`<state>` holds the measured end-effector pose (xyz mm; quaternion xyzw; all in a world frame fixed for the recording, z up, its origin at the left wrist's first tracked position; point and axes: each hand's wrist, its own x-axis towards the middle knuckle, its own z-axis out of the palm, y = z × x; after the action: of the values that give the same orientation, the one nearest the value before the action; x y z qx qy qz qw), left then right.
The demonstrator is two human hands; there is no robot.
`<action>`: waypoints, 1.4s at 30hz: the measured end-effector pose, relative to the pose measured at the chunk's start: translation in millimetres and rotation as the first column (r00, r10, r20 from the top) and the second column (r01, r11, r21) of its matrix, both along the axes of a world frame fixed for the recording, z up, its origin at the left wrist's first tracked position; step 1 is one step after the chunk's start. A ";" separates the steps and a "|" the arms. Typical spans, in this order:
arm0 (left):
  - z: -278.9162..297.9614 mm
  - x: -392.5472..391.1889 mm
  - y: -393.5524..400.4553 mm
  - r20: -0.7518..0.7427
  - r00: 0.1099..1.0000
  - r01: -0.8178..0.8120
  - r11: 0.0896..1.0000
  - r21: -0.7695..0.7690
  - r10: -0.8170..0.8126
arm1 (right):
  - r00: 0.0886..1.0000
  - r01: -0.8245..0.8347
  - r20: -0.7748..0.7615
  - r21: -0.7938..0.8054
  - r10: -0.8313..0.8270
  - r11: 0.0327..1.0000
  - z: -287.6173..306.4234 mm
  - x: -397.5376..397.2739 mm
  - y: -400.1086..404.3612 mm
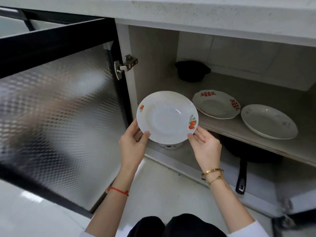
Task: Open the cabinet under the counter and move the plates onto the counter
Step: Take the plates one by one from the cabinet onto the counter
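Plate with orange fruit print, tilted, hangs just in front of the shelf, its lower rim pinched by the left hand and right hand. Two plates lie on the shelf; the door stands open left of it.

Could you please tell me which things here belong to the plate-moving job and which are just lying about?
Job: fruit plate held by left hand and right hand; red-patterned plate; plain plate; cabinet door; counter.
Lying about: black pot; pan; small bowl.
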<state>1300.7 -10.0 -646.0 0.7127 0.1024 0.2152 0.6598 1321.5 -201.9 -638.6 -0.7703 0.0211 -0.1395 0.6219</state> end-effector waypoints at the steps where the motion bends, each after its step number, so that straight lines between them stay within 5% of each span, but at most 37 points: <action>1: 0.4 -8.1 -0.7 0.006 1.000 -0.002 1.000 0.004 0.002 | 1.000 -0.007 0.000 0.019 0.007 1.000 0.4 -6.9 -0.9; 18: 24.9 -69.7 -5.1 -0.152 0.986 -0.082 0.992 -0.096 0.067 | 0.991 -0.085 -0.096 0.065 0.091 0.994 26.4 -55.0 -1.4; 32: 251.7 -141.8 -6.2 -0.293 0.941 -0.215 0.966 -0.141 0.167 | 0.957 -0.116 -0.265 0.032 0.120 0.993 238.1 -115.0 9.8; 42: 423.0 -95.1 -10.4 -0.243 0.967 -0.121 0.981 -0.151 0.082 | 0.973 -0.080 -0.208 0.101 0.100 0.992 413.3 -73.9 1.0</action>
<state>1205.6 -20.5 -223.0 0.6699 0.2338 0.1534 0.6878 1247.5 -201.0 -225.2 -0.7516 0.0589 -0.0266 0.6565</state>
